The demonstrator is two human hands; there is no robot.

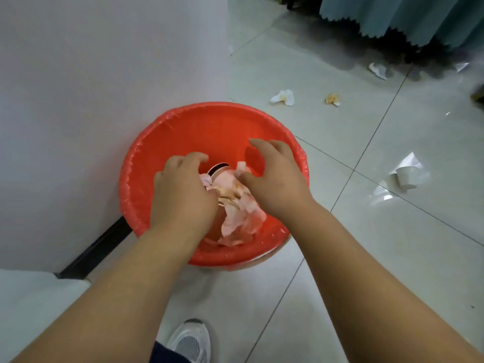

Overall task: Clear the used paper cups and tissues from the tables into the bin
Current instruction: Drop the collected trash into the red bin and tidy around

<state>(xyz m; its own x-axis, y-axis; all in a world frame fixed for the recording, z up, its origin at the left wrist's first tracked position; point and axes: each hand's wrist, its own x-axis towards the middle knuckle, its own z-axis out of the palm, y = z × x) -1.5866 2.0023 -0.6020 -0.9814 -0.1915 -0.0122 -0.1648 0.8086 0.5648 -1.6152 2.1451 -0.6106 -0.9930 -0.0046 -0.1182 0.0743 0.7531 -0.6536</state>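
A round bin (183,121) lined with a red bag stands on the floor against the wall. Both of my hands are over its opening. Inside lie a wad of crumpled tissues (235,218), tinted pink, and a paper cup (218,171) with a dark rim. My left hand (180,189) has its fingers curled downward, and a stained tissue (229,197) lies against its thumb side; the thumb is hidden, so a grip cannot be made out. My right hand (272,176) hovers with its fingers spread and loosely bent, the thumb touching the tissues.
Litter lies on the tiled floor: a crumpled tissue (282,97), a small stained scrap (332,99), another tissue (378,70) and a tipped paper cup (407,177). A teal curtain (398,19) hangs at the back right. My white shoe (191,341) is below the bin.
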